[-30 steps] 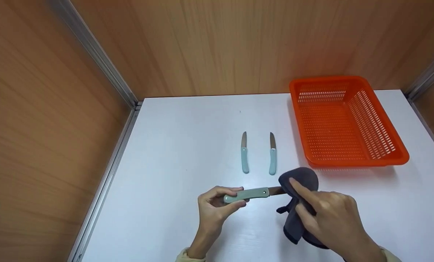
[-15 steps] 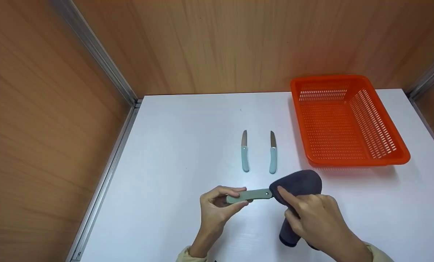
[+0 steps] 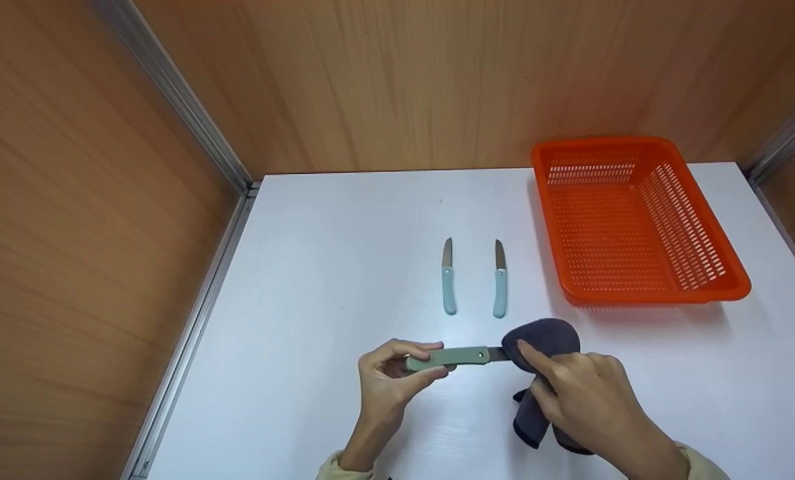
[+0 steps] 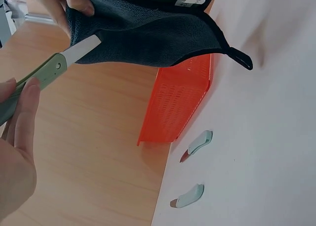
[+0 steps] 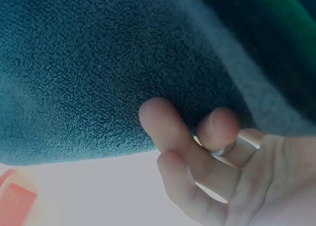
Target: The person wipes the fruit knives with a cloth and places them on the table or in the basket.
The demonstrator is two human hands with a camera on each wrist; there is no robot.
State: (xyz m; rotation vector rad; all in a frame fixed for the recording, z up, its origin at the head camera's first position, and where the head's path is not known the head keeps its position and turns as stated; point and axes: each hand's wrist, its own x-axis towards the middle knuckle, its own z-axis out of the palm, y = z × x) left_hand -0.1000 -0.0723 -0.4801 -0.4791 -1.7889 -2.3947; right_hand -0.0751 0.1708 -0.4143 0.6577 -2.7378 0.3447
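Observation:
My left hand (image 3: 385, 383) grips the green handle of a small folding knife (image 3: 460, 356), held sideways with its blade pointing right. A dark grey cloth (image 3: 547, 337) is folded over the outer part of the blade, and a short stretch of metal shows between handle and cloth. My right hand (image 3: 587, 393) pinches the cloth around the blade, index finger laid along it. In the left wrist view the knife (image 4: 49, 70) runs into the cloth (image 4: 143, 38), whose hanging loop and white tag show. Plush fabric (image 5: 89, 77) fills most of the right wrist view, with curled fingertips against it.
Two similar knives with pale blue handles, a left one (image 3: 449, 277) and a right one (image 3: 500, 279), lie parallel on the white table (image 3: 317, 267), blades away from me. An orange plastic basket (image 3: 644, 297) stands at the back right. Wooden panels (image 3: 397, 80) enclose the table.
The right hand and cloth slid left over the blade up to the handle, then back right a little, baring some blade again. The left hand keeps its grip, shifting only slightly.

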